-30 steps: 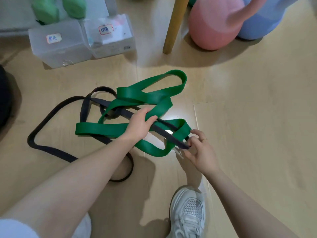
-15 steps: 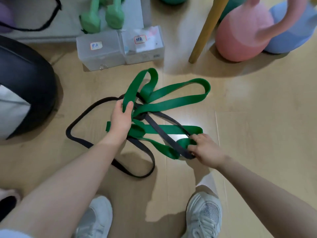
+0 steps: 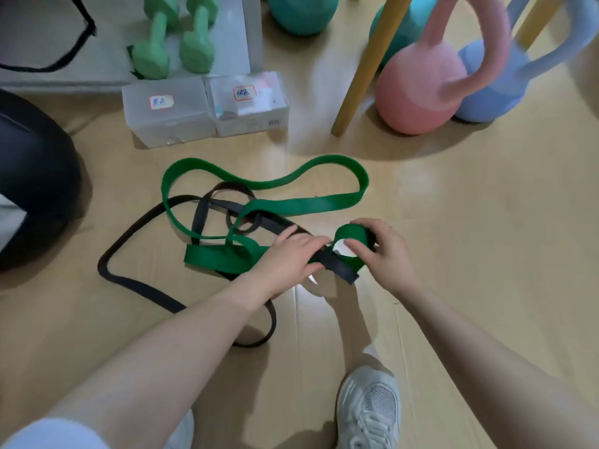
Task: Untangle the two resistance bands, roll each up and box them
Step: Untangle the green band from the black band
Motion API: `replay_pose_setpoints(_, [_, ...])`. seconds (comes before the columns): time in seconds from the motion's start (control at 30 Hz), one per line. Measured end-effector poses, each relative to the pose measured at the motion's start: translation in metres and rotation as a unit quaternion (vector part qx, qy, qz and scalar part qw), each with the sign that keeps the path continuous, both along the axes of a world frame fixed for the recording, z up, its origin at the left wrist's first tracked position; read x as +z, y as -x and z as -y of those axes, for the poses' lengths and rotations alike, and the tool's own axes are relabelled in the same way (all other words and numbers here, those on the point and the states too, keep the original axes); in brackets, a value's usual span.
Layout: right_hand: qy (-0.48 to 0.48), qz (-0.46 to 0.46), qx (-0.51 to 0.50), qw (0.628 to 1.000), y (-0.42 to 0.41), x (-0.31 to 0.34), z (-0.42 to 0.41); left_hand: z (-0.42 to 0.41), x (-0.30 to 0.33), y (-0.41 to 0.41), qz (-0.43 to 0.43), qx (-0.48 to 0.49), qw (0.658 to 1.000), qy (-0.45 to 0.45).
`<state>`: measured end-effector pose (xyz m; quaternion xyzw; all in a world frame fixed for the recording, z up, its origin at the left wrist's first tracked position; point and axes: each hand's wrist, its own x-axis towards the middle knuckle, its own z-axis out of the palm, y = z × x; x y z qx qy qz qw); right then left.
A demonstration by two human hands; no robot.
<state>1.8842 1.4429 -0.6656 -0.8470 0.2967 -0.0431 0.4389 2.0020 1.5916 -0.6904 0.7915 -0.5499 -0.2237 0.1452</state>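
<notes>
While the right hand (image 3: 385, 254) kept its end of the green band (image 3: 265, 184), the left hand (image 3: 288, 257) moved off the knot in the middle and came down next to it, so both hands now work the same small green loop. Half a second ago the left hand was gripping a raised green fold well away from the right hand; that fold is now dropped and lies flat.

Hands: right hand has fingers and thumb curled round the small green loop, pinching it. Left hand lies over the flattened green strip and the black band (image 3: 129, 280) just beside the right hand, fingers mostly straight, pressing down; I can't tell if anything is pinched underneath.

Bands, relative to the right hand: green band's big loops have spread out on the floor beyond it, toward the two clear boxes (image 3: 207, 108), looser than a second ago. Black band crosses under the left hand, its end poking out just below the right hand, with the rest trailing off past the left forearm (still threaded through green near the middle).

Read: tangle is opening but not separated. Rolling may be starting at the green end too early, since black still runs through that loop. Boxes sit closed-looking (can't confirm), nothing boxed yet.
</notes>
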Motion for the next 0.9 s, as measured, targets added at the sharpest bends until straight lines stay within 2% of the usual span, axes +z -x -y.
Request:
replay_pose_setpoints(0.07, [-0.019,0.005,-0.045,0.999,0.000,-0.002,0.004,-0.003,-0.001,-0.002,0.045,-0.029,0.998,0.036])
replay_pose_setpoints(0.17, [-0.111,0.013,-0.198,0.974,-0.003,-0.008,0.022,-0.032,-0.003,-0.013,0.125,-0.068,0.988,0.060])
replay_pose_setpoints(0.23, [-0.159,-0.003,-0.305,0.939,-0.008,-0.014,0.039,-0.062,-0.005,-0.023,0.167,-0.123,0.978,0.022])
replay_pose_setpoints(0.3, [-0.126,-0.101,-0.312,0.936,-0.014,-0.023,0.051,-0.093,-0.005,-0.030,0.194,-0.165,0.965,-0.062])
replay_pose_setpoints(0.37, [-0.019,-0.275,-0.218,0.936,-0.020,-0.031,0.049,-0.115,-0.010,-0.031,0.199,-0.174,0.956,-0.130])
replay_pose_setpoints(0.4, [0.060,-0.351,-0.147,0.923,-0.024,-0.033,0.042,-0.120,-0.009,-0.028,0.196,-0.169,0.952,-0.162])
replay_pose_setpoints(0.43, [0.136,-0.372,-0.067,0.916,-0.029,-0.033,0.032,-0.124,-0.007,-0.025,0.191,-0.165,0.949,-0.190])
replay_pose_setpoints(0.47, [0.200,-0.332,0.024,0.921,-0.035,-0.033,0.018,-0.125,-0.006,-0.020,0.177,-0.151,0.951,-0.206])
replay_pose_setpoints(0.53, [0.265,-0.124,0.221,0.930,-0.047,-0.040,-0.014,-0.127,-0.013,-0.016,0.164,-0.112,0.951,-0.235])
replay_pose_setpoints(0.57, [0.286,-0.042,0.304,0.908,-0.055,-0.046,-0.032,-0.126,-0.013,-0.014,0.157,-0.094,0.953,-0.239])
replay_pose_setpoints(0.6, [0.297,-0.021,0.368,0.881,-0.064,-0.053,-0.049,-0.126,-0.011,-0.014,0.159,-0.087,0.956,-0.230])
replay_pose_setpoints(0.63, [0.299,-0.050,0.402,0.864,-0.073,-0.059,-0.065,-0.127,-0.009,-0.014,0.171,-0.087,0.960,-0.203])
replay_pose_setpoints(0.7, [0.303,-0.130,0.405,0.853,-0.087,-0.072,-0.090,-0.138,-0.015,-0.014,0.186,-0.067,0.963,-0.182])
replay_pose_setpoints(0.8, [0.369,-0.168,0.406,0.819,-0.102,-0.079,-0.100,-0.147,-0.006,-0.010,0.149,0.017,0.966,-0.212])
replay_pose_setpoints(0.83, [0.370,-0.157,0.406,0.821,-0.106,-0.078,-0.098,-0.152,-0.006,-0.008,0.140,0.065,0.962,-0.227])
replay_pose_setpoints(0.87, [0.348,-0.143,0.391,0.840,-0.109,-0.073,-0.095,-0.157,-0.011,-0.009,0.162,0.122,0.952,-0.228])
replay_pose_setpoints(0.9, [0.305,-0.112,0.345,0.880,-0.110,-0.066,-0.090,-0.160,-0.007,-0.009,0.162,0.156,0.944,-0.243])
